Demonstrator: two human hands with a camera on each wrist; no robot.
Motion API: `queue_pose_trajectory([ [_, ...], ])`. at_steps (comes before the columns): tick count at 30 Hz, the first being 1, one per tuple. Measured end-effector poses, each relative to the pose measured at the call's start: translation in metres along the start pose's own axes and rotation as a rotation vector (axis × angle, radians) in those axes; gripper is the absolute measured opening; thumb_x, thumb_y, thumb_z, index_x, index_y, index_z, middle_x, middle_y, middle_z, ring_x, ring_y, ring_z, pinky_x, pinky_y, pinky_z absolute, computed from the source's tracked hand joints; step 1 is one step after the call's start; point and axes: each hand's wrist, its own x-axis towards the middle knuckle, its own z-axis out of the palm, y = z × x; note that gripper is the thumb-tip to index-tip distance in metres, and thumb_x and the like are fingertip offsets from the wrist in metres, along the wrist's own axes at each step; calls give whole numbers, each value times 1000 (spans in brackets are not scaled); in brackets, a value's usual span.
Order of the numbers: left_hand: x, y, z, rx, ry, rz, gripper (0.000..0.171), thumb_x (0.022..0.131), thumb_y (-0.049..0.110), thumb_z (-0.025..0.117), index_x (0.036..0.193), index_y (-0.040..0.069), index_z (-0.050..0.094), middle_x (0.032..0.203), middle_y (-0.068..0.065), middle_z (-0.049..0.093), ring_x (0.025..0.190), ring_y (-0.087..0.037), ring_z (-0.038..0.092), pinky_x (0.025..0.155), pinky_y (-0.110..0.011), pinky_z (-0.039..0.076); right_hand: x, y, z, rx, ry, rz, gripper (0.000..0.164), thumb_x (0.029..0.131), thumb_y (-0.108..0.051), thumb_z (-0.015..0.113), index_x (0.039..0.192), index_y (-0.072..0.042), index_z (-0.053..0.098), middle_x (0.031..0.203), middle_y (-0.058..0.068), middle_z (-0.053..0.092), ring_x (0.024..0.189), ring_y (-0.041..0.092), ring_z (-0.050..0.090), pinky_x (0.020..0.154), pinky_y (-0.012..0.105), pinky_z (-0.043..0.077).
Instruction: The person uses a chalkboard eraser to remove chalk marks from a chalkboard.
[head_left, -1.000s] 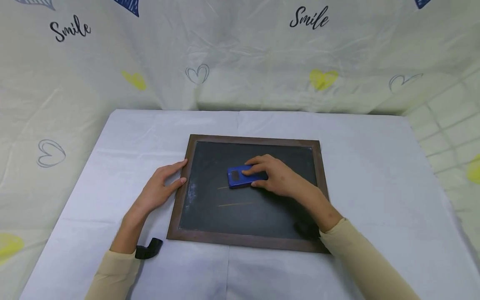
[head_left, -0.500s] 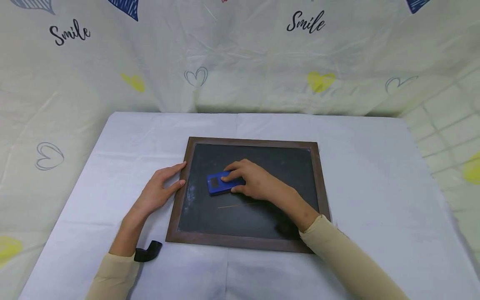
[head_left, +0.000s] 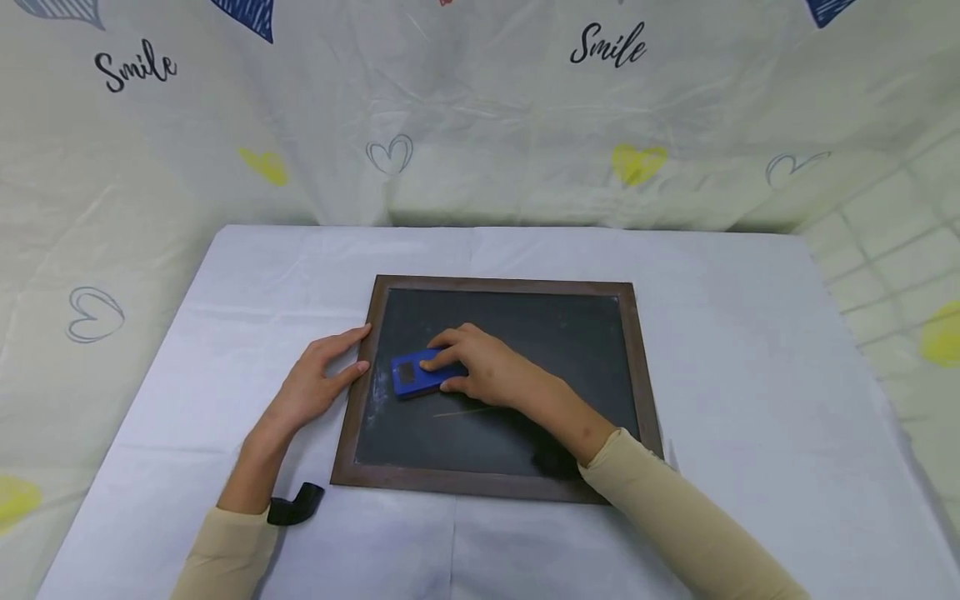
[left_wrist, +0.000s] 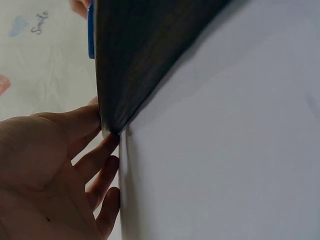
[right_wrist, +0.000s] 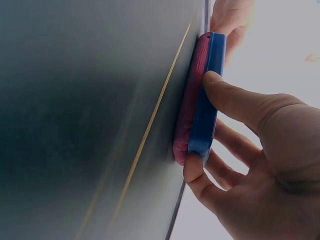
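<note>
A small blackboard point(head_left: 555, 333) with a brown wooden frame lies flat. My right hand point(head_left: 491, 367) grips a blue board eraser point(head_left: 407, 374) over its left part. In the right wrist view, the thumb and fingers hold the eraser's blue back point(right_wrist: 206, 115), and its pink pad point(right_wrist: 190, 110) faces the board. A thin yellowish chalk line point(head_left: 457, 413) runs just below the eraser, partly hidden by the right hand and wrist. My left hand point(head_left: 318, 383) rests at the frame's left edge, fingers extended, with thumb and fingertips touching the wood; the left wrist view shows this edge contact.
A white cloth covers the table point(head_left: 735, 350). A black curved piece point(head_left: 296, 504) sits at the left wrist by the cuff. Behind stands a pale curtain point(head_left: 495, 108) printed with hearts and "Smile". Whitish smudges mark the board's left side.
My right hand has slid the eraser leftward and slightly down across the board. An upper short chalk line near the eraser no longer shows. The left hand stays in place.
</note>
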Motion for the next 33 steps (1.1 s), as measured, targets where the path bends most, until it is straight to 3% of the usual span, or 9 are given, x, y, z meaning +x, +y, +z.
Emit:
queue_pose_trajectory([
  [13,6,-1,0,4,-23,0,59,104,17,66,158,9,45,163,-20,45,153,-43,39,125,-62,30,-19,15,-5,-3,44,91,47,95,-27,78,140,-22,66,153,5,57,137,29,52,110,46,53],
  [19,9,5,-5,9,-34,-55,60,104,19,65,159,12,44,164,-19,43,154,-44,36,125,-64,29,-39,32,-14,13,119,158,47,94,-26,79,139,-23,67,151,5,58,138,30,52,110,50,52],
  [33,-1,1,-5,-7,-34,-63,59,105,20,65,159,13,44,164,-18,43,154,-43,36,125,-63,29,-77,61,-20,16,217,249,45,93,-24,80,137,-20,70,151,8,59,140,37,51,112,58,49],
])
